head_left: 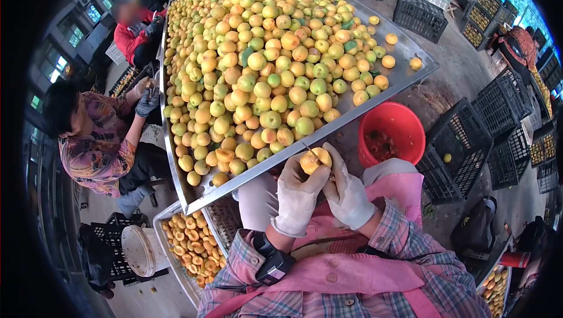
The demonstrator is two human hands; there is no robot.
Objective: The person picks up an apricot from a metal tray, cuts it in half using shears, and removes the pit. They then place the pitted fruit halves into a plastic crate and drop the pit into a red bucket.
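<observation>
Currently grips an apricot [314,159] in the closed left hand [297,193], just off the near edge of the tray [399,80]; presses the curled right hand [347,195] against it, seemingly pinching a thin blade [307,147]. Might slip on wet flesh and nick the left hand, or knock the fruit down toward the bucket [404,119].

apricot [315,159]: lower part hidden by fingers of left hand [299,192] | right hand [347,195]: grip behind the fruit cannot be told | counter [404,77]: far end cut off at top edge | tray [158,233]: partly hidden under counter's near corner | red bucket [404,119]: contents too dark to tell
</observation>
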